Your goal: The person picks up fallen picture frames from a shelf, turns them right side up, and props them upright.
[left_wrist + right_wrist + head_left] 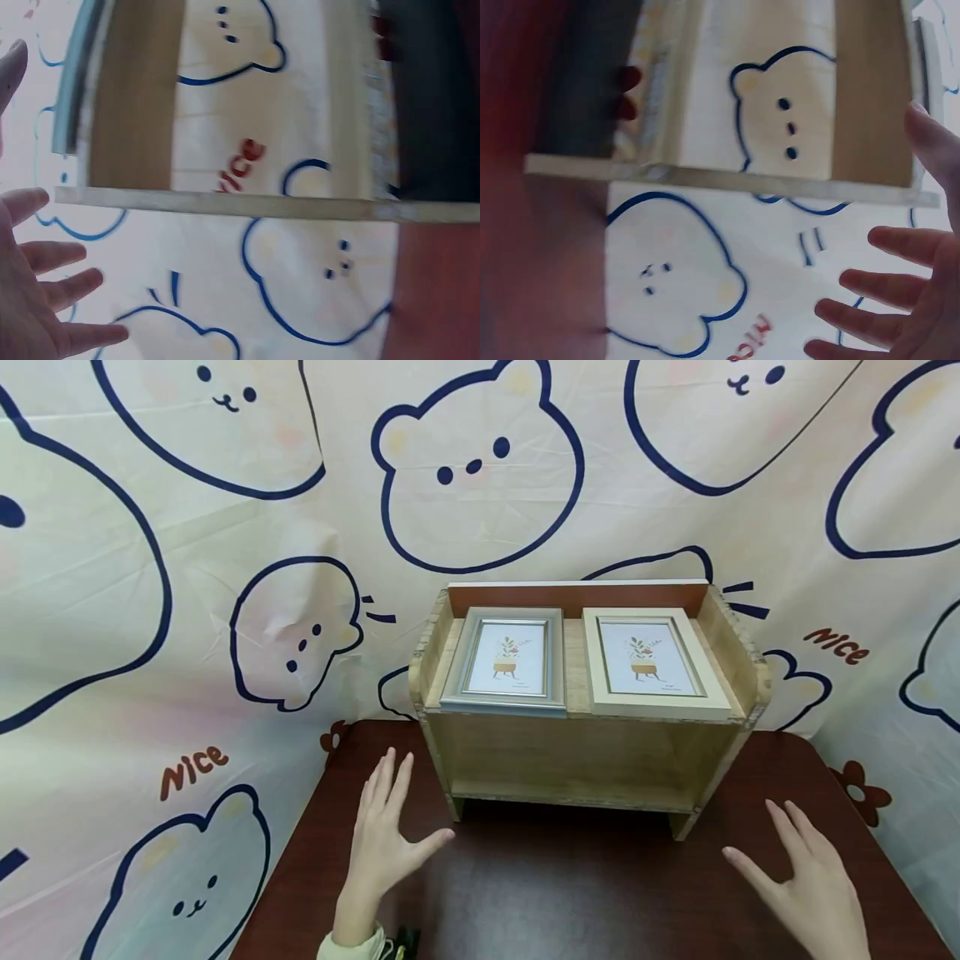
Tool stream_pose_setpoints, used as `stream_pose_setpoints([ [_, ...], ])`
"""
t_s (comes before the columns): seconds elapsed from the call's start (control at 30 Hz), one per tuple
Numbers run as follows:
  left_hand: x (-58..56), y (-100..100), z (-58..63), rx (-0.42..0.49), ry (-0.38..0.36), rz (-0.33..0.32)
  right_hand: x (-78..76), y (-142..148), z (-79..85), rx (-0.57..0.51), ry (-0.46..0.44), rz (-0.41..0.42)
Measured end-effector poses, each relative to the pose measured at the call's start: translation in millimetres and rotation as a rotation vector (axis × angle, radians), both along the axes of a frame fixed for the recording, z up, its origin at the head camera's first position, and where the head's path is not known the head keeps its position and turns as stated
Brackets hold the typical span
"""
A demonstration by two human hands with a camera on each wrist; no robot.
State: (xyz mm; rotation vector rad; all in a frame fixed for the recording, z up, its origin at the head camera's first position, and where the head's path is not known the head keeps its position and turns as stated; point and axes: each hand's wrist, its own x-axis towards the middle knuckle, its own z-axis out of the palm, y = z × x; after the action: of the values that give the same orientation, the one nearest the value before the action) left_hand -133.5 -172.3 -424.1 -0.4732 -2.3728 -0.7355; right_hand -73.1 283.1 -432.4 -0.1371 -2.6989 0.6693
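On the top shelf of a small wooden rack [570, 752] lie two picture frames, tilted back. The left one is a silver-grey picture frame [555, 664]; the right one is a cream picture frame [595, 660]. Both show a potted plant print. My left hand [386, 835] is held out left of the rack, fingers extended and thumb spread, holding nothing. My right hand [813, 885] is out at the lower right, fingers spread and also holding nothing. In the wrist views, the left hand [34, 292] and right hand [907, 292] are apart from the rack's side edges.
The rack stands on a dark brown table [555, 893], toward its back edge. Behind and beside it hangs a pale cloth [480, 527] printed with blue-outlined bears. A small dark object [406, 942] shows beside the left sleeve.
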Motion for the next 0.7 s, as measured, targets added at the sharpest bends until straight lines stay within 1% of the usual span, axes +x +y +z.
stream_pose_setpoints([
  [0.07, -2.0, 0, 8.5, 0.045, 0.015, -0.032, -1.0, -5, 9.0, -0.015, 0.003, 0.004],
  [0.17, -6.2, 0, 21.4, 0.112, 0.032, -0.072, -3.7, -13, 20.6, -0.04, 0.07, 0.026],
  [0.3, -15.6, 2, 37.5, 0.208, 0.119, -0.158, -9.4, -22, 33.0, -0.106, 0.175, 0.058],
  [0.4, -22.7, 6, 52.6, 0.278, 0.186, -0.229, -16.5, -30, 41.2, -0.233, 0.228, 0.111],
  [0.43, -24.5, 8, 58.9, 0.295, 0.199, -0.248, -19.2, -33, 44.2, -0.279, 0.244, 0.135],
  [0.5, -25.3, 14, 73.0, 0.322, 0.204, -0.274, -25.3, -38, 50.5, -0.377, 0.259, 0.202],
  [0.57, -23.9, 21, 86.8, 0.345, 0.186, -0.284, -31.1, -44, 57.7, -0.465, 0.254, 0.267],
  [0.63, -22.7, 28, 98.1, 0.362, 0.168, -0.283, -36.9, -50, 65.2, -0.513, 0.236, 0.317],
  [0.7, -23.3, 33, 105.0, 0.383, 0.146, -0.281, -43.1, -57, 72.6, -0.558, 0.222, 0.369],
])
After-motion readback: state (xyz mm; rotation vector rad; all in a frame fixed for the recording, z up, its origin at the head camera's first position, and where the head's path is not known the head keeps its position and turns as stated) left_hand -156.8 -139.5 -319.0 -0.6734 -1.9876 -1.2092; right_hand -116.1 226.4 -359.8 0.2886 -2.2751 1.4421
